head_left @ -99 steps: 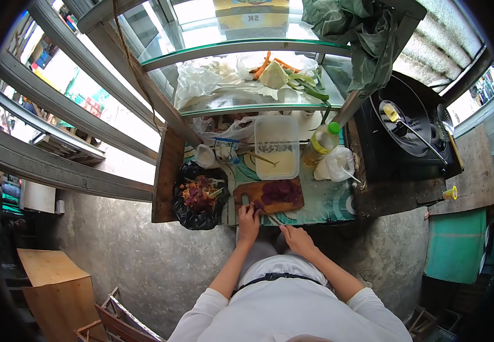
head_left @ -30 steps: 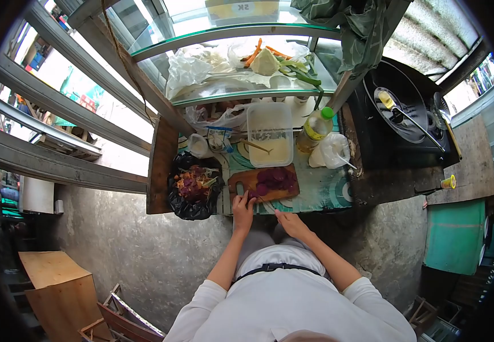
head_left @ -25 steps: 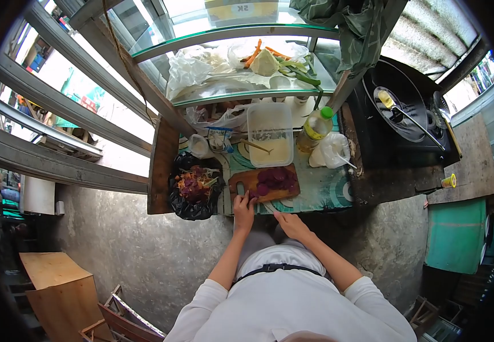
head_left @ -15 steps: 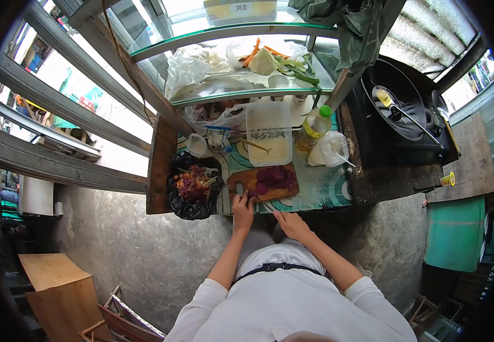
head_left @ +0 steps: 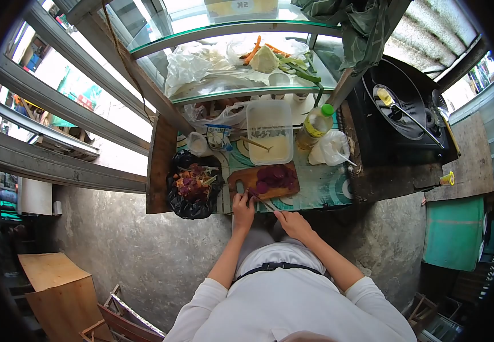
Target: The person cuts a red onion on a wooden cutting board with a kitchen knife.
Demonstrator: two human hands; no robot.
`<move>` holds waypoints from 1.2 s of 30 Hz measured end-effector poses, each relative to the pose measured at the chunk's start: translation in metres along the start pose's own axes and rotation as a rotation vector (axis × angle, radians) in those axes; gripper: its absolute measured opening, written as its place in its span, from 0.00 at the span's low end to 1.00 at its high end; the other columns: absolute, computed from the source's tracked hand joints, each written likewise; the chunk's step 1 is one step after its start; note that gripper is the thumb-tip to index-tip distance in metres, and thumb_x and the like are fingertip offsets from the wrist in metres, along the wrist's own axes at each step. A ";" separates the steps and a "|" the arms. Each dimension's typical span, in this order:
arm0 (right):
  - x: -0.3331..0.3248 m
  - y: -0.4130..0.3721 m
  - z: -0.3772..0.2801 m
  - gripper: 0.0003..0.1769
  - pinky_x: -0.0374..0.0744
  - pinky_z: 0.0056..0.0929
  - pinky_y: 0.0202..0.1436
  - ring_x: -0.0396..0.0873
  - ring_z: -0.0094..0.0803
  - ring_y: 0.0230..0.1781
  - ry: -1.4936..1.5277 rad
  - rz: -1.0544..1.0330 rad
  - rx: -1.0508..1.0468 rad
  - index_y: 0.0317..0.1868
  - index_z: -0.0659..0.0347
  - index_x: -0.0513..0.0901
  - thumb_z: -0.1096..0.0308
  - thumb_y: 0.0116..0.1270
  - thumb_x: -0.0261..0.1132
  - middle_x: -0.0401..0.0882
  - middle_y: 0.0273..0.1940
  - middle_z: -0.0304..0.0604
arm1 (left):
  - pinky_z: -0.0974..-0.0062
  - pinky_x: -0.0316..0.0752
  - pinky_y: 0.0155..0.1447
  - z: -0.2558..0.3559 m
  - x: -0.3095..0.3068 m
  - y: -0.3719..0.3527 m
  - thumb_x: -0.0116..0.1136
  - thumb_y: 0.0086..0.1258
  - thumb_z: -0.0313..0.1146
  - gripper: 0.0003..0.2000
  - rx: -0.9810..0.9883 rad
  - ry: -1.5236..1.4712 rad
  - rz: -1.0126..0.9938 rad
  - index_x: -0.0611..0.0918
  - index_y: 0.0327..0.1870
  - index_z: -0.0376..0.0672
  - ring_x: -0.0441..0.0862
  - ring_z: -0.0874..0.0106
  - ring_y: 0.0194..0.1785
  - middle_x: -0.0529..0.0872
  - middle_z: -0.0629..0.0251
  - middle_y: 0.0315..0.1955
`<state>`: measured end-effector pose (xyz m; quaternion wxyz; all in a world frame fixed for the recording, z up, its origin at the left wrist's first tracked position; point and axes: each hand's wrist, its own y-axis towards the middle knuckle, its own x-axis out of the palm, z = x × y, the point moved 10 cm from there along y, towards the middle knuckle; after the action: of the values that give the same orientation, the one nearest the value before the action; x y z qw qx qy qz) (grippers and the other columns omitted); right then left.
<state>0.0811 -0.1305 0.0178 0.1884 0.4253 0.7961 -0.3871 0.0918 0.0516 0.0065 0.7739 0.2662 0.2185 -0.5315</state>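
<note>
My right hand (head_left: 294, 224) grips a knife (head_left: 269, 206) by its handle, the blade pointing up and left. At the lower left of the wooden cutting board (head_left: 290, 199), my left hand (head_left: 243, 212) has its fingers closed on a small dark purple vegetable piece (head_left: 252, 195), close to the knife's tip. Purple vegetable slices (head_left: 276, 178) lie heaped on the board's right part. To the left, a black plastic bag (head_left: 191, 212) stands open, with orange and purple peelings (head_left: 194, 181) inside.
Behind the board stands a plastic tub (head_left: 281, 153) of pale batter with a utensil in it. A green-capped bottle (head_left: 314, 130) and a tied plastic bag (head_left: 335, 147) are beside it. On the right, a large wok (head_left: 392, 74) sits on the stove. Glass shelves (head_left: 252, 93) hold vegetables above.
Both hands stay almost in place at the board's near edge, with the knife still in my right hand. The view has shifted very slightly.
</note>
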 end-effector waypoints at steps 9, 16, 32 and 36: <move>-0.009 -0.007 -0.008 0.30 0.75 0.53 0.42 0.77 0.64 0.37 -0.036 0.025 0.091 0.35 0.67 0.80 0.47 0.73 0.44 0.79 0.33 0.65 | 0.64 0.69 0.43 0.003 -0.003 0.001 0.59 0.61 0.26 0.14 0.010 0.018 0.018 0.79 0.47 0.30 0.73 0.56 0.38 0.73 0.54 0.32; -0.006 -0.005 -0.005 0.29 0.74 0.52 0.43 0.76 0.63 0.39 0.019 -0.016 0.075 0.37 0.66 0.81 0.47 0.73 0.44 0.80 0.35 0.63 | 0.64 0.69 0.42 0.002 -0.003 0.001 0.59 0.60 0.25 0.14 0.009 0.010 0.019 0.79 0.47 0.30 0.73 0.56 0.38 0.73 0.54 0.31; -0.010 -0.005 -0.012 0.31 0.75 0.53 0.45 0.77 0.62 0.40 -0.074 -0.016 0.120 0.39 0.66 0.81 0.46 0.73 0.42 0.80 0.35 0.64 | 0.66 0.69 0.40 0.005 -0.005 0.001 0.60 0.59 0.25 0.14 0.048 0.022 0.054 0.80 0.47 0.32 0.74 0.57 0.36 0.73 0.54 0.30; -0.001 0.001 -0.007 0.32 0.75 0.53 0.46 0.77 0.63 0.40 -0.081 -0.044 0.129 0.39 0.66 0.81 0.45 0.73 0.40 0.80 0.35 0.63 | 0.65 0.69 0.41 0.005 -0.005 0.002 0.60 0.60 0.25 0.15 0.035 0.010 0.043 0.80 0.48 0.32 0.74 0.57 0.37 0.73 0.54 0.30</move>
<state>0.0828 -0.1253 0.0227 0.1842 0.4030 0.7705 -0.4584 0.0921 0.0529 0.0138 0.7793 0.2871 0.2071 -0.5171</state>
